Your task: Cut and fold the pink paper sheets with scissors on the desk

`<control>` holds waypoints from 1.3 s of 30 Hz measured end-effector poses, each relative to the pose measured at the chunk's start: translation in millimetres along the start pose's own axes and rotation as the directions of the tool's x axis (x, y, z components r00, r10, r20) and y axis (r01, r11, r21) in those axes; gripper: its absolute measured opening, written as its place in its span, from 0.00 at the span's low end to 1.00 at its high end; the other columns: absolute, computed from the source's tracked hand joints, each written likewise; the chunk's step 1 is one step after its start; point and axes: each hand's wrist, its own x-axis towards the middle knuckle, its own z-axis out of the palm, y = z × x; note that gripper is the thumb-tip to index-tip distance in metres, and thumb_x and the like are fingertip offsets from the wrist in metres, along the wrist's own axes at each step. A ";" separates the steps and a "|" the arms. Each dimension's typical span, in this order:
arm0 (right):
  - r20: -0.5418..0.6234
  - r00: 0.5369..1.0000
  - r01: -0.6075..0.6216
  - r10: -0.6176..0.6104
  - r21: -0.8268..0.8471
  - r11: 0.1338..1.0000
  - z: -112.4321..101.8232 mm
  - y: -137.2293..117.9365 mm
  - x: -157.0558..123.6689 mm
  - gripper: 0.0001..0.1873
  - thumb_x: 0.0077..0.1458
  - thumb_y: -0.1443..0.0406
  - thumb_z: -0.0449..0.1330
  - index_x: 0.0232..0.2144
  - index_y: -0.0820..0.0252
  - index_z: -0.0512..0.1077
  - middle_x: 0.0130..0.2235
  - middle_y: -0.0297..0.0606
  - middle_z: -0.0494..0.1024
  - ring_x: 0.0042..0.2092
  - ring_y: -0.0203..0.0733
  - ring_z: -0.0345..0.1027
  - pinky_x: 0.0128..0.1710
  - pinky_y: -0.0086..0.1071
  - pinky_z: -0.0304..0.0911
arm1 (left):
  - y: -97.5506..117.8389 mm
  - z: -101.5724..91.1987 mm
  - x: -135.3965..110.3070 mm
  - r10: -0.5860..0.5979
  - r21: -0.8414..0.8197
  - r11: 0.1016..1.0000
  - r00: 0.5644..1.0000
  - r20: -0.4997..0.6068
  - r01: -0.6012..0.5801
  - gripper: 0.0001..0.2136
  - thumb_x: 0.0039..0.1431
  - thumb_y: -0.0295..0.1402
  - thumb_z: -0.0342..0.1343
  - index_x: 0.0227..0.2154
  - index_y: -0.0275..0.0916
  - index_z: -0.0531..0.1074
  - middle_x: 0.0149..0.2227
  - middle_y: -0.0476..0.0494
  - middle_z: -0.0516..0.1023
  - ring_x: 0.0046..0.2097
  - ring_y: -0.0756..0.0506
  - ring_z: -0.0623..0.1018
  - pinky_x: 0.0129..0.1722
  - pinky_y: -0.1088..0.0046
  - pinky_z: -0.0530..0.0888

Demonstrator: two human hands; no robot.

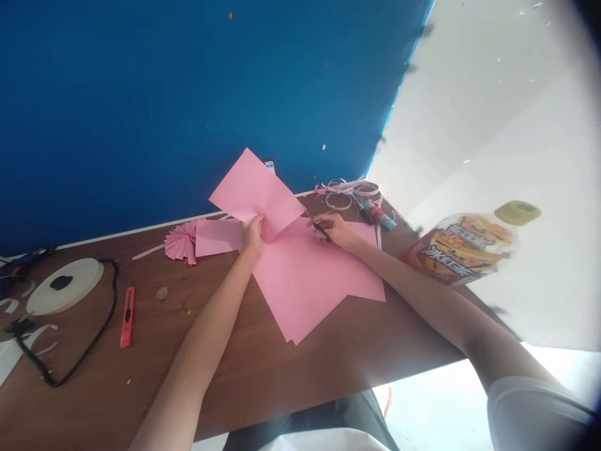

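Left hand (253, 237) pinched a raised pink sheet (251, 188), right hand (337, 230) closed round scissors (321, 230) at its corner, flat pink sheets (310, 275) lay beneath on the tabletop (263, 376), pleated paper (181, 241) and red cutter (127, 318) sat left, bottle (462, 244) stood beside the right forearm (422, 294)

A: ok so where are the arms at?

B: left forearm (206, 344) slants from 7 o'clock toward 1, left hand (252, 237) just on the 9 o'clock side of centre, thumb up top in a pinch.

A: and the other one?

B: right forearm (413, 291) points at 10 o'clock. right hand (339, 230)'s on the 3 o'clock side, fingers curled in. hands near each other, not touching.
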 end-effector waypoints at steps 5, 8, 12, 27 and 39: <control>0.018 1.000 0.002 -0.002 0.005 1.000 0.1 -1.1 -0.2 0.15 0.42 0.63 0.64 0.35 0.64 0.74 0.20 0.30 0.68 0.21 0.31 0.60 0.21 0.27 0.55 | 2.2 2.1 -2.1 -0.016 -0.031 0.999 1.000 0.012 0.016 0.10 0.39 0.29 0.62 0.28 0.37 0.71 0.30 0.49 0.73 0.34 0.49 0.74 0.37 0.74 0.70; 0.018 1.000 -0.003 0.003 0.004 1.000 0.1 -1.8 -0.5 0.15 0.42 0.63 0.64 0.34 0.64 0.74 0.20 0.30 0.68 0.21 0.31 0.60 0.21 0.27 0.55 | 3.6 3.4 -3.5 -0.024 -0.053 0.998 1.000 0.017 0.025 0.09 0.40 0.28 0.62 0.29 0.37 0.72 0.31 0.48 0.74 0.34 0.50 0.73 0.37 0.74 0.70; 0.023 1.000 0.000 0.000 -0.001 1.000 -0.3 -0.4 0.0 0.16 0.42 0.63 0.64 0.35 0.64 0.74 0.20 0.30 0.68 0.21 0.31 0.60 0.22 0.27 0.55 | 4.6 4.3 -4.4 -0.022 -0.052 0.998 1.000 0.021 0.023 0.09 0.39 0.28 0.62 0.28 0.37 0.72 0.31 0.48 0.74 0.34 0.50 0.74 0.37 0.74 0.70; 0.017 1.000 -0.009 0.009 -0.001 1.000 -0.6 4.3 1.2 0.16 0.42 0.62 0.64 0.36 0.63 0.74 0.21 0.31 0.69 0.21 0.31 0.60 0.22 0.27 0.56 | 4.1 2.0 -3.6 -0.062 -0.003 0.998 0.998 0.007 0.062 0.14 0.41 0.30 0.63 0.34 0.39 0.71 0.38 0.45 0.75 0.43 0.46 0.75 0.44 0.69 0.71; 0.019 1.000 -0.007 0.008 -0.013 1.000 -0.8 6.8 2.6 0.16 0.41 0.65 0.61 0.36 0.64 0.74 0.22 0.31 0.69 0.22 0.31 0.60 0.21 0.27 0.55 | 4.7 2.9 -4.6 -0.035 0.001 0.999 0.999 0.001 0.035 0.13 0.41 0.29 0.62 0.33 0.39 0.71 0.36 0.45 0.75 0.43 0.46 0.75 0.44 0.69 0.71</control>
